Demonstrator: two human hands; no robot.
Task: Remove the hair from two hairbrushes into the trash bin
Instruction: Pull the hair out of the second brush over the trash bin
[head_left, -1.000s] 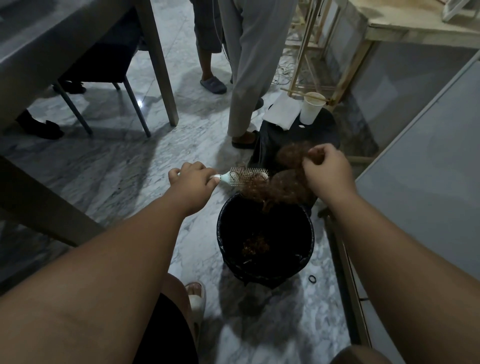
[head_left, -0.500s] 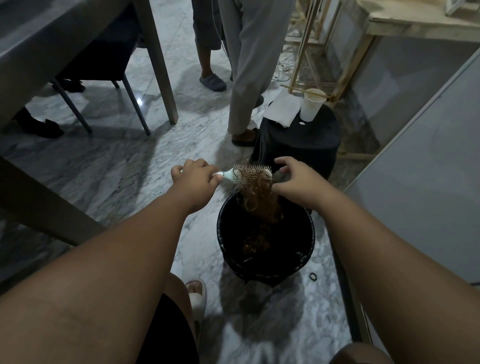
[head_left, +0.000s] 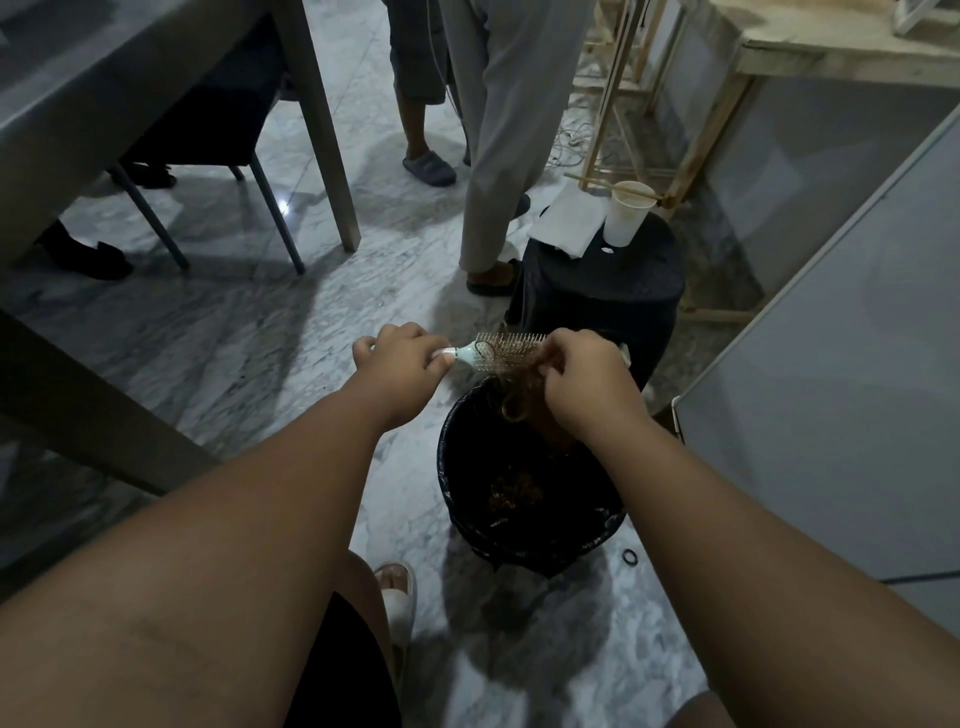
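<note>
Both hands on hairbrush, hair

A black stool on the marble floor carries a white paper cup at its far edge, with a white sheet just beside it. Grey-trousered legs stand near the stool. A small black ring lies on the floor.

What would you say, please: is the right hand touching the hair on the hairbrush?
Touching. The head view shows the right hand pinching the hair at the hairbrush bristles.
</note>
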